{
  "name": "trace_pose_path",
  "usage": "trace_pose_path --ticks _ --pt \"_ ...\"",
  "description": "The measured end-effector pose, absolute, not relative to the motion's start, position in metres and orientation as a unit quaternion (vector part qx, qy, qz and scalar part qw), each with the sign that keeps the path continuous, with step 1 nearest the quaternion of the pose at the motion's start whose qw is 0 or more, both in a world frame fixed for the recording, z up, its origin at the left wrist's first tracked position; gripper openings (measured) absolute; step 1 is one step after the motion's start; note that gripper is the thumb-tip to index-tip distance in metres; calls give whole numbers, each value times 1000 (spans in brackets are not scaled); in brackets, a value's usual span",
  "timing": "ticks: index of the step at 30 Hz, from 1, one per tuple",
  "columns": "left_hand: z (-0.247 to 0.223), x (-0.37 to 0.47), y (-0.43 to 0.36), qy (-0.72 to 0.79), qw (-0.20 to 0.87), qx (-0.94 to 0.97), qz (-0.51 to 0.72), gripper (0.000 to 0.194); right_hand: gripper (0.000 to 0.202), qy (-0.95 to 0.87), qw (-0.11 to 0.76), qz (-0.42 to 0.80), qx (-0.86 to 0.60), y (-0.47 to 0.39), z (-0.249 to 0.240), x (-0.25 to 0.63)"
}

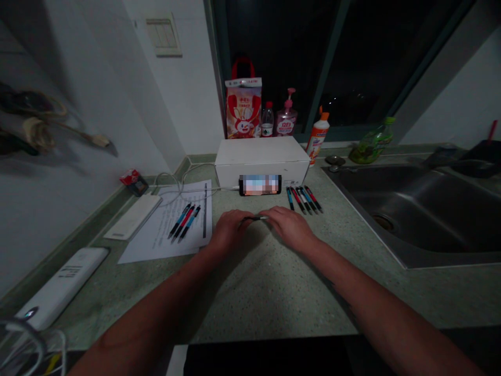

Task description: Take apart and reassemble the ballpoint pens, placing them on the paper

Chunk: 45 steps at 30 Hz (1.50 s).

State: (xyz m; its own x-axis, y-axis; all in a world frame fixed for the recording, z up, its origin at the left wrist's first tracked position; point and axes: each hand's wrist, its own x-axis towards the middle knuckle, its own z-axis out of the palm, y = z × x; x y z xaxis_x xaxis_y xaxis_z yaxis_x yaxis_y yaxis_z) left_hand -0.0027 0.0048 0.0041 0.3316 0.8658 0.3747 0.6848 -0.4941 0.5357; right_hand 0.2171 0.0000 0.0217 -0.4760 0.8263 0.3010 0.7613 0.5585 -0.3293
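Your left hand [229, 225] and right hand [288, 224] both pinch one pen [255, 218] above the desk [274, 282]

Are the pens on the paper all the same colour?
No. The three pens on the paper have different colours: some blue, one red.

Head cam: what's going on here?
A person's left hand and right hand meet on the speckled green countertop, together holding a thin dark pen between them. Three coloured pens lie on a printed paper sheet to the left, and a row of five pens lies to the right. A phone leans against a white box behind the hands.
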Motion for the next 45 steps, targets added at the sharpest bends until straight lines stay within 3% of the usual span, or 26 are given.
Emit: trace_pose_path --ticks 6,11,19,23,28,45 --pt "2 0 2 484 252 754 367 20 12 -819 245 112 -506 1 18 216" --pt "5 0 1 498 341 709 365 20 10 -841 249 114 -466 2 17 217" --pt "3 0 4 466 280 731 413 6 18 -836 249 138 -468 1 17 215" --pt "9 2 1 497 311 682 438 24 19 -829 253 131 -481 1 18 214" --pt "14 2 0 513 310 685 415 14 17 -829 257 129 -480 0 19 215" --pt "12 1 1 506 325 672 432 18 17 -825 263 133 -481 0 21 214"
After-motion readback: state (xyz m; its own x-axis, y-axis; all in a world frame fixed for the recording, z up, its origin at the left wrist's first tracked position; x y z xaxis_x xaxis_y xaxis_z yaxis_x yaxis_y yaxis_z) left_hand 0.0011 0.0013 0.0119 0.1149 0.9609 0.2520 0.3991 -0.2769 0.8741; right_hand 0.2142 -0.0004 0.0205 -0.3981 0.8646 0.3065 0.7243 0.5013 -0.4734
